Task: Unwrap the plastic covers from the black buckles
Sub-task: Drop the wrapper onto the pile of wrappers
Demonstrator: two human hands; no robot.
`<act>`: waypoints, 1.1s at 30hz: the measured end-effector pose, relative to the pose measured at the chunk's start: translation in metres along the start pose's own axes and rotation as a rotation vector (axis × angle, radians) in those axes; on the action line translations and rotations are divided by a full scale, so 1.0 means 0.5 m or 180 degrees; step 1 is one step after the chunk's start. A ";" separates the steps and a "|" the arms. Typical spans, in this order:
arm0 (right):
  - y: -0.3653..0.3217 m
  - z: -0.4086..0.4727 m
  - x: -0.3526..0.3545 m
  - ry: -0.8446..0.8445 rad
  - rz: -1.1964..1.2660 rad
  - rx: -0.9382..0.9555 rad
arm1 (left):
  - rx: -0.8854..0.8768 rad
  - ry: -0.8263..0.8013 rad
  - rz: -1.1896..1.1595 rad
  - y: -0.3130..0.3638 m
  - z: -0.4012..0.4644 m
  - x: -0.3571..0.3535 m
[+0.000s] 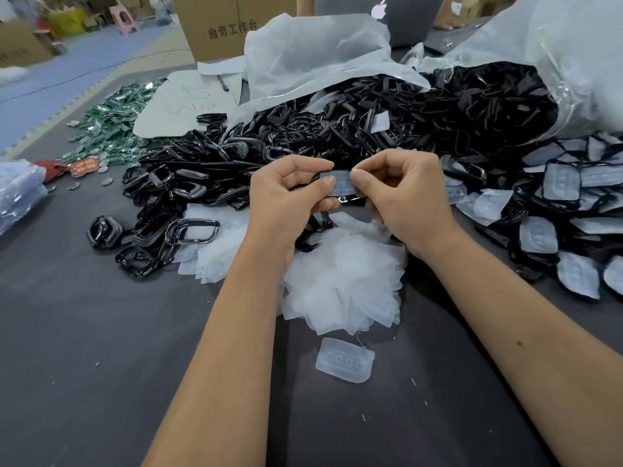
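Both hands meet over the middle of the table around one black buckle [347, 199] with a frosted plastic cover [342, 184] on its top face. My left hand [286, 200] grips the buckle's left end, thumb on the cover. My right hand [404, 193] pinches the cover's right edge between thumb and forefinger. Most of the buckle is hidden by my fingers. A heap of bare black buckles [269, 146] spreads behind and to the left. Covered buckles [559, 210] lie piled at the right. Removed covers [344, 291] form a white mound below my hands.
One loose cover [344, 364] lies alone on the dark table [84, 348]. A big clear bag of buckles [539, 72] opens at the back right. Green circuit boards [111, 126] sit far left, a cardboard box [219, 25] and a laptop [381, 15] behind.
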State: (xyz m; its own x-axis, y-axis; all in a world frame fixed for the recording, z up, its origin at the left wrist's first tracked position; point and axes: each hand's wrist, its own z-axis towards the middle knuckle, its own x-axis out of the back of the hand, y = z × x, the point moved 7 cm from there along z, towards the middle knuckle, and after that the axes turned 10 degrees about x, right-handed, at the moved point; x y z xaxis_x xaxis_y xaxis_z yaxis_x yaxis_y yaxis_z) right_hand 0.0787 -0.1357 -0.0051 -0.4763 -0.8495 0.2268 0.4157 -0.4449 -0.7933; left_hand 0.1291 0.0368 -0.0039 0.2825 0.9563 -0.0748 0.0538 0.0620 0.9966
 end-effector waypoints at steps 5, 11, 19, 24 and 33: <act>-0.028 0.005 0.018 -0.0027 -0.0153 0.0107 | -0.0002 0.0067 -0.0031 0.015 -0.004 -0.012; -0.066 0.012 0.090 -0.0576 -0.0812 0.0326 | 0.0089 0.0106 -0.0051 0.039 -0.006 -0.092; -0.072 0.003 0.299 -0.0399 -0.1835 0.0279 | 0.0381 -0.0036 0.0269 0.028 0.021 -0.304; -0.044 -0.003 0.417 -0.0395 -0.2632 -0.0190 | 0.0322 -0.0094 0.0886 0.001 0.020 -0.439; -0.009 -0.012 0.450 -0.0737 -0.2766 -0.0871 | -0.0071 0.0043 0.1649 -0.018 0.000 -0.486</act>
State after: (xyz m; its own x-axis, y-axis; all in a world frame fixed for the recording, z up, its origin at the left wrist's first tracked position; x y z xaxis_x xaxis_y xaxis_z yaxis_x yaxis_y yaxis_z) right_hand -0.0351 -0.3231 0.0461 -0.3560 -0.2992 0.8853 -0.2237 -0.8925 -0.3916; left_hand 0.0597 -0.1962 0.0055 0.2541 0.8668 0.4290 -0.1104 -0.4147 0.9032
